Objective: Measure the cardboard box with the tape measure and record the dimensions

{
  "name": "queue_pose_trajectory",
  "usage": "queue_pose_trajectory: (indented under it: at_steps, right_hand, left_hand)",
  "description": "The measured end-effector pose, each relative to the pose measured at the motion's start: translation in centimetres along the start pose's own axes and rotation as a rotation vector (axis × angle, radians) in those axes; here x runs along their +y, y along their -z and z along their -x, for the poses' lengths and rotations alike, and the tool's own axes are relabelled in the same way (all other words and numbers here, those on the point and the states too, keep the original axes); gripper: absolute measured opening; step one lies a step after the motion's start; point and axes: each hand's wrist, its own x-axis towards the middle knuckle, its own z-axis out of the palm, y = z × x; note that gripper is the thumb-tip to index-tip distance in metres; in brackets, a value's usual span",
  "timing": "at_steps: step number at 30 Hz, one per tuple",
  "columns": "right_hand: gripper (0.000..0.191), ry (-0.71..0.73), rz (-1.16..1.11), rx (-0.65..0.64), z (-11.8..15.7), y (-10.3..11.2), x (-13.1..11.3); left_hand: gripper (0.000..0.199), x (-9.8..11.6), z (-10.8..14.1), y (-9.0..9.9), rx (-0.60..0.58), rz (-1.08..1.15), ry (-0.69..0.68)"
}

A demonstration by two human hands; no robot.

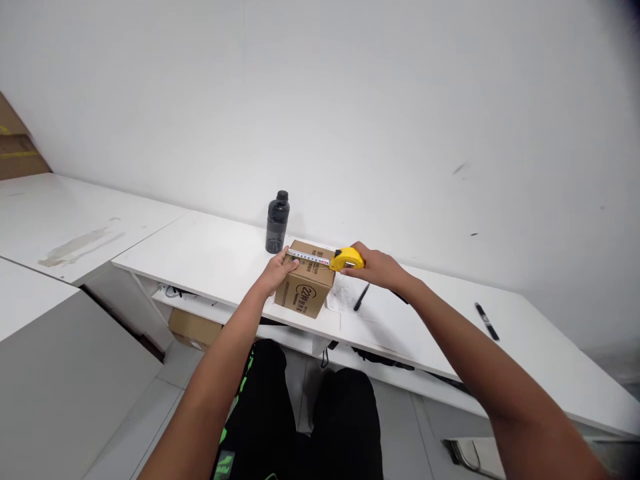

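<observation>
A brown cardboard box [305,295] with dark printing stands on the white table, near its front edge. Across its top lies the extended blade [310,258] of a yellow tape measure [347,259]. My right hand [373,265] is wrapped round the tape measure's case at the box's right top edge. At the left top edge, my left hand [281,269] pinches the free end of the blade, with the thumb over the box top.
Behind the box, to its left, stands a dark bottle [277,223]. A black pen [361,297] lies right of the box, and a marker [487,321] farther right. Another carton [194,328] sits on the shelf below. A white wall [320,120] rises behind the table.
</observation>
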Motion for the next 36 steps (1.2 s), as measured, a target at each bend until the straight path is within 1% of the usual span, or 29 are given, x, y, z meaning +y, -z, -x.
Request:
queue_pose_trajectory:
  at_steps: [2, 4, 6, 8, 10, 12, 15, 17, 18, 19, 20, 22, 23, 24, 26, 27, 29, 31, 33, 36]
  right_hand:
    - [0.045, -0.041, 0.016, -0.008, 1.2, 0.2, 1.1]
    - [0.044, -0.054, 0.007, -0.003, 1.7, 0.3, 1.6]
    - [0.045, -0.05, -0.004, 0.018, 1.5, 0.5, 1.5]
    - [0.047, -0.035, -0.017, 0.049, 0.8, 0.7, 1.0]
    - [0.051, 0.004, -0.047, 0.074, -0.5, 0.6, 0.0]
    - [0.055, 0.052, -0.068, 0.082, -2.2, 0.1, -1.6]
    - [0.061, 0.126, -0.108, 0.103, -4.8, -1.5, -4.8]
    - [0.064, 0.179, -0.243, 0.139, -6.4, -2.9, -7.0]
    - [0.063, 0.196, -0.343, 0.151, -7.0, -3.5, -7.9]
    - [0.062, 0.199, -0.453, 0.162, -7.5, -4.1, -8.7]
    - [0.059, 0.185, -0.564, 0.176, -8.0, -4.7, -9.3]
    - [0.058, 0.113, -0.737, 0.247, -8.5, -5.4, -10.0]
    - [0.06, 0.063, -0.778, 0.31, -8.6, -5.5, -10.1]
    - [0.062, 0.009, -0.78, 0.378, -8.6, -5.6, -10.1]
    - [0.067, -0.085, -0.684, 0.49, -8.4, -5.6, -10.1]
    - [0.069, -0.12, -0.611, 0.52, -8.3, -5.6, -10.1]
    - [0.07, -0.156, -0.471, 0.534, -8.1, -5.4, -10.3]
    - [0.069, -0.158, -0.347, 0.515, -8.1, -5.3, -10.7]
    - [0.065, -0.141, -0.233, 0.474, -8.3, -5.4, -11.0]
    - [0.06, -0.112, -0.13, 0.441, -8.7, -5.7, -11.1]
  left_hand:
    - [0.092, -0.1, -0.3, 0.0, 0.001, -0.001, -0.005]
    - [0.089, -0.1, -0.5, -0.1, 0.011, -0.003, -0.013]
    - [0.088, 0.1, -0.6, -0.3, 0.02, -0.001, -0.019]
    - [0.089, 0.1, -0.6, -0.3, 0.024, 0.003, -0.009]
    - [0.09, 0.1, -0.6, -0.2, 0.029, 0.0, -0.004]
    - [0.089, 0.0, -0.8, 0.0, 0.038, -0.005, -0.022]
    - [0.083, 0.1, -0.8, -0.1, 0.038, -0.002, -0.049]
    - [0.078, 0.1, -0.2, -0.7, 0.037, 0.027, -0.073]
    - [0.076, 0.1, 0.2, -1.2, 0.063, 0.049, -0.096]
    - [0.076, 0.0, 0.7, -1.7, 0.114, 0.073, -0.114]
    - [0.079, -0.2, 1.3, -2.2, 0.189, 0.095, -0.115]
    - [0.09, -0.6, 2.3, -2.9, 0.351, 0.117, -0.054]
    - [0.094, -0.7, 2.5, -3.0, 0.401, 0.116, -0.008]
    - [0.095, -0.7, 2.5, -2.7, 0.424, 0.113, 0.027]
    - [0.085, -0.1, 1.7, -1.6, 0.437, 0.102, 0.037]
    - [0.074, 0.4, 0.8, -0.7, 0.432, 0.096, 0.012]
    - [0.056, 1.9, -1.5, 1.0, 0.476, 0.071, -0.036]
    - [0.045, 3.3, -4.0, 2.3, 0.403, 0.046, -0.08]
    - [0.04, 4.0, -6.0, 2.8, 0.31, -0.02, -0.072]
    - [0.038, 3.5, -7.5, 2.5, 0.152, -0.103, -0.026]
